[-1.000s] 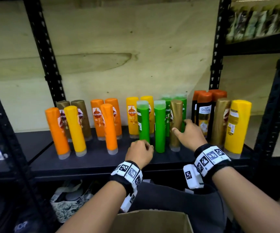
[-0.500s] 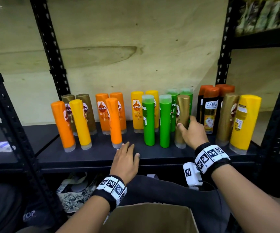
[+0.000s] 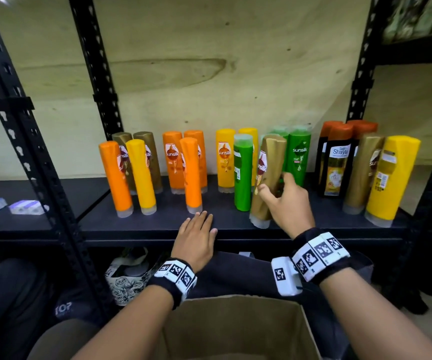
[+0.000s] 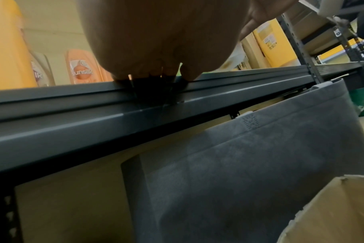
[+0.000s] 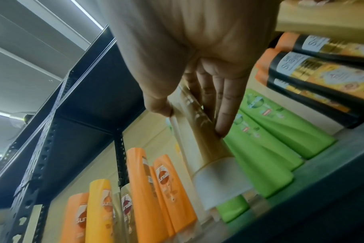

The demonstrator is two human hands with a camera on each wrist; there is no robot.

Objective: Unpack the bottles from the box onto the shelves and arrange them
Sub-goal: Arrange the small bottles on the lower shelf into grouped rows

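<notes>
Gold plastic is what your right hand [image 3: 289, 203] has hold of: the gold bottle [image 3: 268, 178] sits just right of centre in the head view, thumb on its near face and fingers wrapped behind, tilted so its long axis leans up and to the right, clear cap [image 5: 220, 177] down at the front of the shelf [image 3: 225, 219]. Whether that cap touches the shelf is too blurred to tell. The bottle lies straight ahead of your right grip, so that hand is the one to finish the placing; your left hand [image 3: 196, 240] lies flat and unclenched on the shelf's front edge, lower centre, holding nothing. Crowding the bottle are a green bottle [image 3: 243, 172] just to its left and more green ones [image 3: 298, 154] right behind your fingers. Further right stand the black-labelled bottles [image 3: 337, 162], another gold and a yellow one; to the left, orange and yellow rows. The cardboard box [image 3: 235, 331] is at bottom centre. Swinging the bottle upright could, I judge, knock the green neighbours.
</notes>
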